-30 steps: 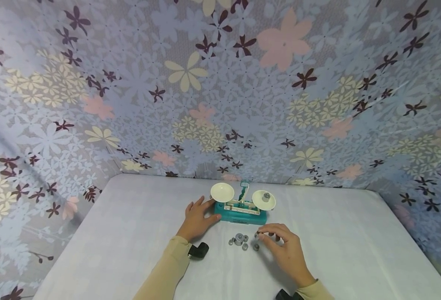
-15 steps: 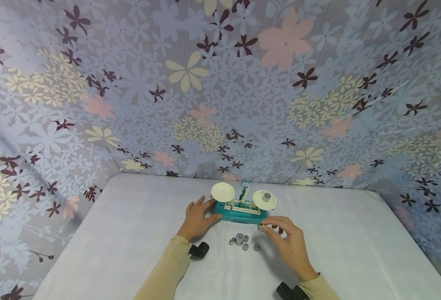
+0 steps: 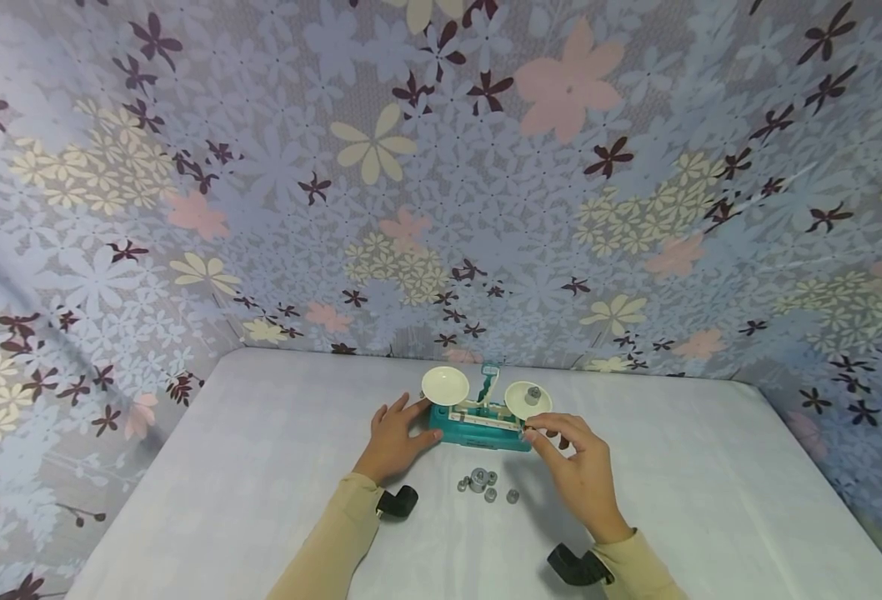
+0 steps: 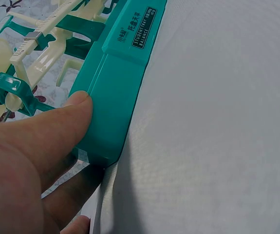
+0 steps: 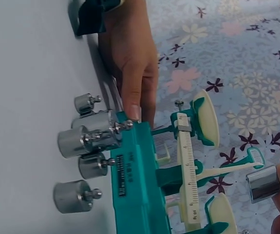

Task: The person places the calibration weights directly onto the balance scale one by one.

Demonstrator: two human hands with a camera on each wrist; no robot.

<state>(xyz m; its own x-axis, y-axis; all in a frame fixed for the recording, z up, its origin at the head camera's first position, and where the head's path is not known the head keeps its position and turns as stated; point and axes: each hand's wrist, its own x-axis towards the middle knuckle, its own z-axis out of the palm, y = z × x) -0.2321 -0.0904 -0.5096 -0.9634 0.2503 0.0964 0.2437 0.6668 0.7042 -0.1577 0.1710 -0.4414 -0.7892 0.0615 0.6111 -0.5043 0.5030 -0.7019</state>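
Note:
A teal balance scale [image 3: 478,419] with two cream pans stands mid-table. Its right pan [image 3: 528,400] carries one small metal weight [image 3: 533,393]; the left pan [image 3: 444,384] holds nothing. My left hand [image 3: 420,421] holds the left end of the base [image 4: 120,87], thumb [image 4: 57,122] pressed on its front face. My right hand [image 3: 528,435] pinches a small metal weight [image 5: 262,184] just below the right pan's front edge. Several loose weights [image 3: 480,482] stand on the table in front of the scale, also in the right wrist view [image 5: 81,141].
The white table [image 3: 261,467] sits inside floral cloth walls [image 3: 441,208] on three sides. Black wrist mounts [image 3: 398,502] [image 3: 572,567] sit at both sleeves.
My right hand has risen from the loose weights toward the right pan, carrying a pinched weight. The left hand and the scale stayed put.

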